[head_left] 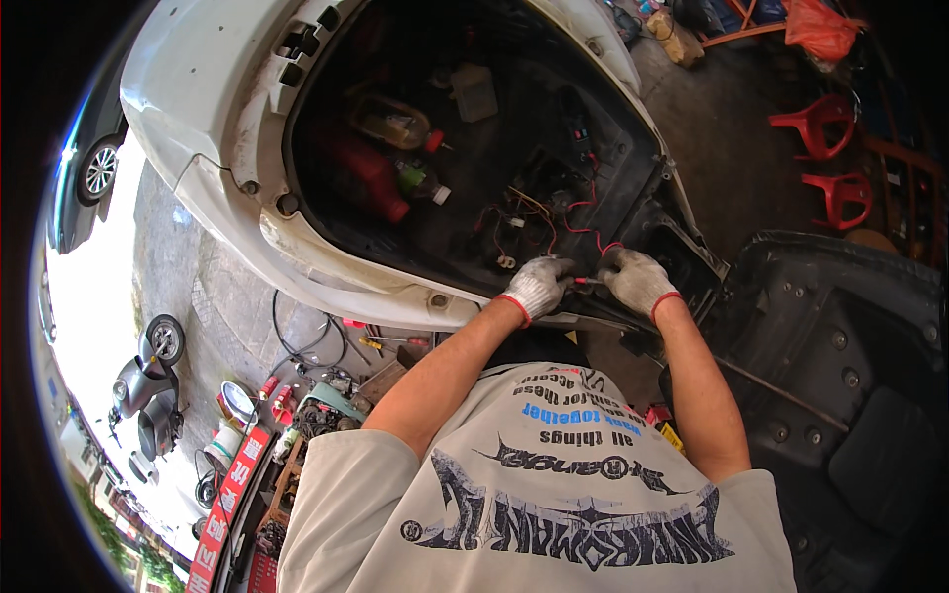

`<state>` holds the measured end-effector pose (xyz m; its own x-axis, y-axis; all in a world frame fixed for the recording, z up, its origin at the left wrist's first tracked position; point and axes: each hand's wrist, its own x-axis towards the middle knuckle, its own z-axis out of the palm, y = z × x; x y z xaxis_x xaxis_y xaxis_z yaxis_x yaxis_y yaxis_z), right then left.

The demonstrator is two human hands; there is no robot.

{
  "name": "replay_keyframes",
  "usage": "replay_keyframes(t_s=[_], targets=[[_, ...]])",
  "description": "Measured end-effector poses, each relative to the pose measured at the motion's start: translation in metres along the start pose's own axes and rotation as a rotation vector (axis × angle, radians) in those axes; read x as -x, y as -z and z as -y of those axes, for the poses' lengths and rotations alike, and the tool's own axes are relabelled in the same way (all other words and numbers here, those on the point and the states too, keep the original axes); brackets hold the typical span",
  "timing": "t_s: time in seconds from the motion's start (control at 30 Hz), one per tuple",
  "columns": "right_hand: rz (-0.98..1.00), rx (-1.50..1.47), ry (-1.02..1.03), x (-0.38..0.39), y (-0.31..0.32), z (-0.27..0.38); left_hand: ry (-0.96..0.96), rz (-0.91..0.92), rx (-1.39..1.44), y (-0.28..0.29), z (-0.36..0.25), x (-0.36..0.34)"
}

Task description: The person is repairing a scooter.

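Both my hands wear off-white work gloves with red cuffs and meet at the near edge of a scooter's open under-seat compartment [395, 252]. My left hand [539, 285] is closed, its fingertips at one end of a short, thin red piece [583, 281] between the hands, too small to identify. My right hand [639, 282] is closed on a red wire [583, 205]. That wire runs back to a small dark connector [581, 134] inside. Left of it lie loose wires [529, 203] with a pale plug [506, 262]. My fingertips are partly hidden.
Bottles, one with yellowish liquid [390, 124] and one red [371, 178], lie in the compartment. The raised black seat [840, 395] stands at the right. Red plastic chairs [840, 201] are farther right. Tools [395, 340] and a black hose [311, 346] lie on the left floor.
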<state>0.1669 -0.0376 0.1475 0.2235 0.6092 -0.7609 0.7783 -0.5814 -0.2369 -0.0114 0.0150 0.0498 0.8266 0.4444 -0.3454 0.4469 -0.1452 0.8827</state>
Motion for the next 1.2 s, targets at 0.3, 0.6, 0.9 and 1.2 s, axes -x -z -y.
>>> replay_keyframes(t_s=[0.3,0.6,0.9,1.2], targets=[[-0.136,-0.199,-0.043,0.001,0.015,-0.013,0.036,0.06,-0.096,-0.007,0.008,-0.003],[-0.311,-0.141,0.086,-0.036,-0.003,-0.001,0.07,0.022,-0.164,-0.015,0.011,-0.004],[-0.018,-0.031,0.159,-0.099,-0.033,0.045,0.146,0.154,-0.19,-0.023,0.02,-0.009],[-0.068,-0.071,0.059,-0.138,-0.083,0.04,0.121,0.265,-0.378,-0.029,0.026,-0.009]])
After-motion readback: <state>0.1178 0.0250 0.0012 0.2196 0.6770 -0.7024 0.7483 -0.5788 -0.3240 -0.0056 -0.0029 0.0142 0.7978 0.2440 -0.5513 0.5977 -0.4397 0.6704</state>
